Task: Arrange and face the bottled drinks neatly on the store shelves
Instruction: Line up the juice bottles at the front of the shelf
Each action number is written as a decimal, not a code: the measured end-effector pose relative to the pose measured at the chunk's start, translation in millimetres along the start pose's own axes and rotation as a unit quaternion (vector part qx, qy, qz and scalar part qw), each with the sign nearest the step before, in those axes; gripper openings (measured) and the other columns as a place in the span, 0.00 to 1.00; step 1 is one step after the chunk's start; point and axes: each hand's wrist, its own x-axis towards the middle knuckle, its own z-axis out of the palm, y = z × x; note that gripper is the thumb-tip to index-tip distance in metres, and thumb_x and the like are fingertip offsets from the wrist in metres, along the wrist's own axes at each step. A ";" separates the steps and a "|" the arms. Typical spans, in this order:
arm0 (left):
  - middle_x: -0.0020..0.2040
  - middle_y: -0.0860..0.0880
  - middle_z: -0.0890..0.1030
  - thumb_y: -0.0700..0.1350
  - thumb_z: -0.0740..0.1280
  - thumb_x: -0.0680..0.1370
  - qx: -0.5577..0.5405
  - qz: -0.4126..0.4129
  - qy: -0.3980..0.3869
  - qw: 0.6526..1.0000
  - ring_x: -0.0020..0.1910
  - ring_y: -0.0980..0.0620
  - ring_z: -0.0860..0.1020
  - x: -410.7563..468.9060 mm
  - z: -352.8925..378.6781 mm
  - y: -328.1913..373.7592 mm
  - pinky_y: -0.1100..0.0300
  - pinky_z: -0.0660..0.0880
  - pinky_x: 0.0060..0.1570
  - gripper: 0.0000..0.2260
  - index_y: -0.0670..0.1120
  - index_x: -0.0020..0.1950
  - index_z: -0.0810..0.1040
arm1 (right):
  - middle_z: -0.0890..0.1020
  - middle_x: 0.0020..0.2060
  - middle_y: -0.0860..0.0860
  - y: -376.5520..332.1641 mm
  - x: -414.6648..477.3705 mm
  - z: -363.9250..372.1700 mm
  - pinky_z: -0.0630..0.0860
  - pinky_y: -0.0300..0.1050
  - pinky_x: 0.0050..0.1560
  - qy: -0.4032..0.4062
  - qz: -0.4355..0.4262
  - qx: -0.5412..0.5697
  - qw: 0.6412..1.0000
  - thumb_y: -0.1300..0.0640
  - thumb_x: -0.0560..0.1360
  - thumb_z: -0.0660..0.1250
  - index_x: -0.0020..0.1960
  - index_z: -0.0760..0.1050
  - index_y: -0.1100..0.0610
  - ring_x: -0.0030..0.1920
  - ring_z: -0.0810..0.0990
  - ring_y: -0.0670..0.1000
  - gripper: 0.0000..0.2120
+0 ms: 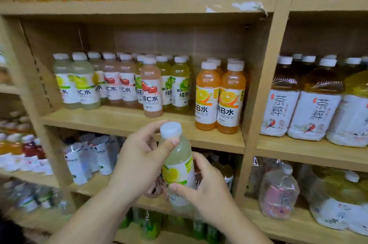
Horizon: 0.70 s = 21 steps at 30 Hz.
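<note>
Two bare forearms coming in from the bottom edge, no sleeves in view, left hand (139, 161) without rings, right hand (207, 188) also without rings, no watch or bracelet on the wrists, short plain fingernails, no gloves

I stand close to a light wooden shelf unit (139, 8) that fills my whole view. A thick upright post (264, 76) splits it into bays, and a slimmer side panel (29, 76) at the left has a row of small peg holes. The back panel (159, 38) is darker brown board in shadow. A torn white sticker (249, 7) clings to the top board's edge. The light is soft and even.
</note>
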 end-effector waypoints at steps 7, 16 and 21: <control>0.44 0.57 0.85 0.57 0.72 0.72 0.009 -0.010 -0.013 1.000 0.34 0.48 0.73 15.4 -70.7 -20.0 0.53 0.74 0.34 0.24 0.68 0.69 0.74 | 0.85 0.54 0.40 -44.8 56.6 56.7 0.81 0.50 0.56 0.023 -0.018 0.050 0.998 0.49 0.69 0.80 0.63 0.76 0.43 0.54 0.83 0.42 0.25; 0.51 0.59 0.85 0.43 0.67 0.81 0.015 -0.017 0.046 0.999 0.50 0.64 0.82 61.2 -119.5 -40.3 0.72 0.76 0.47 0.15 0.62 0.61 0.75 | 0.84 0.53 0.36 -64.1 144.9 101.5 0.79 0.37 0.50 0.027 -0.063 0.088 0.994 0.47 0.69 0.81 0.62 0.76 0.43 0.52 0.82 0.36 0.24; 0.51 0.59 0.85 0.41 0.69 0.81 0.000 -0.016 0.070 0.997 0.50 0.64 0.82 100.1 -122.9 -46.1 0.70 0.77 0.46 0.12 0.57 0.59 0.77 | 0.85 0.52 0.39 -58.3 188.5 126.6 0.82 0.54 0.55 0.019 -0.074 0.104 0.992 0.35 0.66 0.73 0.58 0.76 0.41 0.53 0.83 0.41 0.23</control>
